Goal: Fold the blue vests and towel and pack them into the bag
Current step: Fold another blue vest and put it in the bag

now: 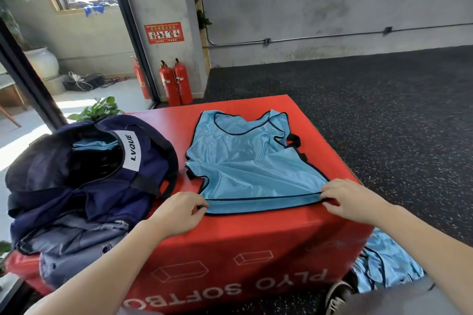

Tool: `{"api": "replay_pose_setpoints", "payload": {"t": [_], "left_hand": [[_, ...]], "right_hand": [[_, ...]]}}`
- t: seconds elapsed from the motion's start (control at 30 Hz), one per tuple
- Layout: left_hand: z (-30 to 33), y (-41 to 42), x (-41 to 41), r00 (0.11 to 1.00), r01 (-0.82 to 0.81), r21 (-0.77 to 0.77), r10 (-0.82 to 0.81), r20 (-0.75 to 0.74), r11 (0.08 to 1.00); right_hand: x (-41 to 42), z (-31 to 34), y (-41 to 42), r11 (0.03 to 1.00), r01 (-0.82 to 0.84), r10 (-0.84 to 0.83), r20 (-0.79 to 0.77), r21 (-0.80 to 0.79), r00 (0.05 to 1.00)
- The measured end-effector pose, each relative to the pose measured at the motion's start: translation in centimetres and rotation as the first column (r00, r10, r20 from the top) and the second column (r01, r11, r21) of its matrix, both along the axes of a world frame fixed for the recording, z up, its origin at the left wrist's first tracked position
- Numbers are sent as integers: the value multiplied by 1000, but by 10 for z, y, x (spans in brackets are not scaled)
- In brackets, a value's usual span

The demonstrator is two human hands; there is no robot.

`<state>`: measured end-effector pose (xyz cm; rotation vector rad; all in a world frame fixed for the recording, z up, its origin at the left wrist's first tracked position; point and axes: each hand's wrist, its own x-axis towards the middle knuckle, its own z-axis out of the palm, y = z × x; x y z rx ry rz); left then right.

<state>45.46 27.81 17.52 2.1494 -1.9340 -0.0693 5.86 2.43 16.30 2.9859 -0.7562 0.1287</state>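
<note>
While the near hem of a light blue vest (245, 161) is pinched at its left corner by the left hand (179, 212), its right corner is pinched by the right hand (350, 199) (fingers curled on the black-trimmed edge). It is spread flat on a red plyo box (256, 250), beside an open navy bag (102, 161) in which folded blue fabric is seen. More blue vests (384, 263) are heaped on the floor at right.

Light-blue mesh vest (245, 161) lies spread beside open navy bag (107, 161).

bag (102, 161) left of vest (245, 166), both on box (256, 250)
</note>
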Motion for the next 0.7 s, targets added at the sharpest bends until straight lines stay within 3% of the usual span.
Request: {"api": "replay_pose_setpoints", "payload": {"t": [0.13, 0.27, 0.4, 0.5, 0.7], "left_hand": [[3, 0, -5, 996, -27, 61, 22, 87, 998], [5, -5, -11, 987, -91, 116, 74, 142, 989], [3, -7, -14, 979, -88, 31, 81, 185, 996], [-5, -8, -13, 986, -105, -80, 114, 118, 991], [5, -12, -7, 972, -195, -251, 152, -180, 948]], "right_hand": [[8, 2, -1, 999, -1, -3, 65, 48, 998], [11, 0, -3, 928, 165, -254, 243, 333, 936], [13, 0, -7, 894, 207, -321, 245, 397, 915], [13, 2, -8, 911, 195, -295, 244, 362, 924], [8, 11, -7, 975, 61, -120, 275, 213, 954]]}}
